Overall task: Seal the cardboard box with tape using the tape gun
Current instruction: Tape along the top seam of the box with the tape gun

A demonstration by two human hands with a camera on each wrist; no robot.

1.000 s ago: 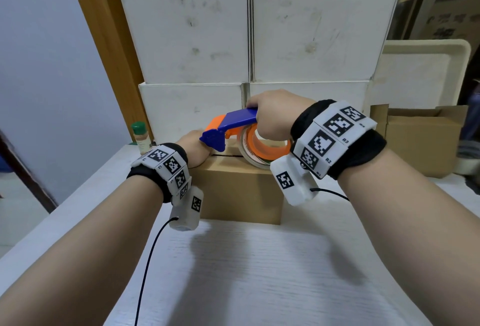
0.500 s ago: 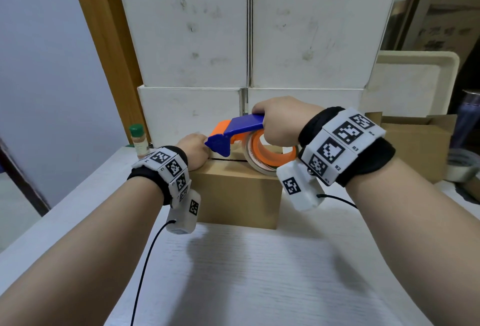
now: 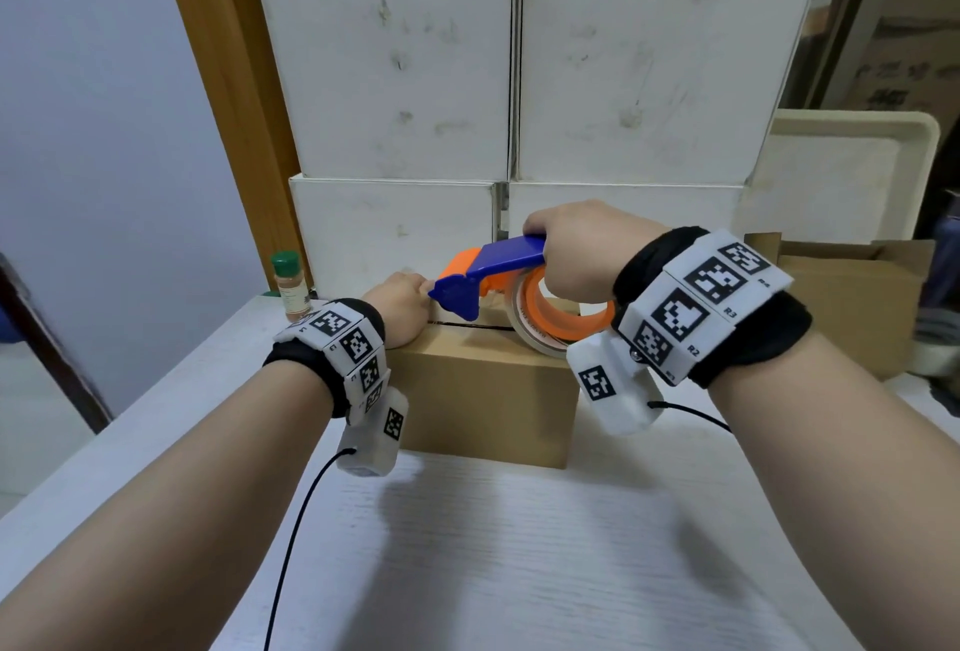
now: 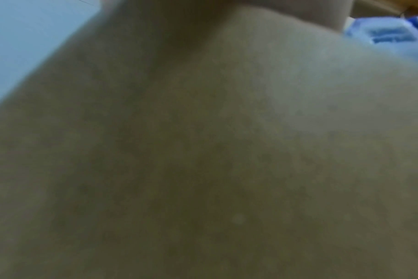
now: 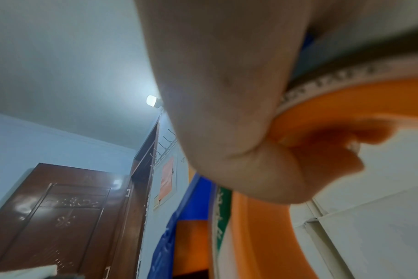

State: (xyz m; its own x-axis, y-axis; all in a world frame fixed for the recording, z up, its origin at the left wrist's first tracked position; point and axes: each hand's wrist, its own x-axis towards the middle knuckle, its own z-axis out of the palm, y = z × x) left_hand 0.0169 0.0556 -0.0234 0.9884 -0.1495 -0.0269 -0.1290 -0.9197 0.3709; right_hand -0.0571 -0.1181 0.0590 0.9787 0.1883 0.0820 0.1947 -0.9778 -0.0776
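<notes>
A brown cardboard box [image 3: 483, 390] stands on the white table, its top seam running left to right. A blue and orange tape gun [image 3: 498, 271] with a roll of clear tape [image 3: 540, 333] rests on the box top, nose pointing left. My right hand [image 3: 571, 250] grips its blue handle from above. In the right wrist view, my curled fingers [image 5: 227, 94] wrap the orange spool [image 5: 346, 105]. My left hand [image 3: 400, 302] rests on the box's top left end, just beside the gun's nose. Its fingers are hidden, and the left wrist view shows only blurred skin.
Stacked white boxes [image 3: 519, 79] form a wall right behind the box. A spice bottle with a green cap [image 3: 291, 287] stands at the back left. At the right are an open cardboard box [image 3: 852, 297], a leaning white tray [image 3: 852, 172] and a tape roll [image 3: 935, 354].
The tape gun and my right hand have slid a little to the right along the box top. My left hand has stayed at the box's left end.
</notes>
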